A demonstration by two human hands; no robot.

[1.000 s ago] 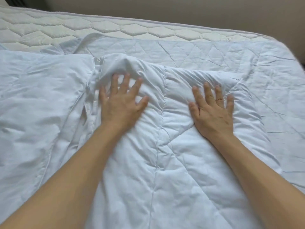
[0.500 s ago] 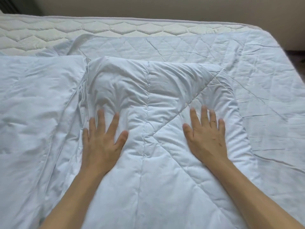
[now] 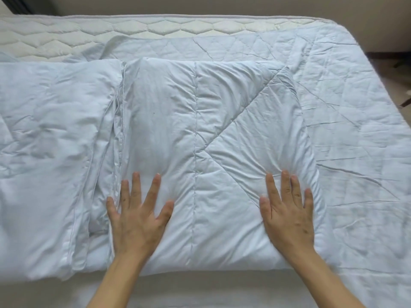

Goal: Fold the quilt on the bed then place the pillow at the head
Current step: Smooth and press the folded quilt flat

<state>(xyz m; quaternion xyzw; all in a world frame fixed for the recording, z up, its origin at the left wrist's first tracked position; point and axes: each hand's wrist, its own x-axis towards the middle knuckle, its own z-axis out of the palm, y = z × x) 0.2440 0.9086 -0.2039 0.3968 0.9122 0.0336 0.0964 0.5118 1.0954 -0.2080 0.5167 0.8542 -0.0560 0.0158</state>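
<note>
A pale blue-white quilt (image 3: 211,121) lies folded into a thick rectangle in the middle of the bed. My left hand (image 3: 135,214) presses flat on its near left part, fingers spread. My right hand (image 3: 289,214) presses flat on its near right part, fingers straight. To the left of the folded quilt lies a white pillow (image 3: 49,152), its edge touching the quilt's left side.
A quilted bed pad (image 3: 355,152) covers the mattress to the right and behind the quilt. The bare mattress top (image 3: 155,27) shows along the far edge by the wall. The bed's right edge drops to the floor (image 3: 395,81). A near strip of mattress (image 3: 200,290) lies below the quilt.
Both hands have slid toward me across the folded quilt, from its far part to its near part, still flat on it. The quilt's top looks smoother.
</note>
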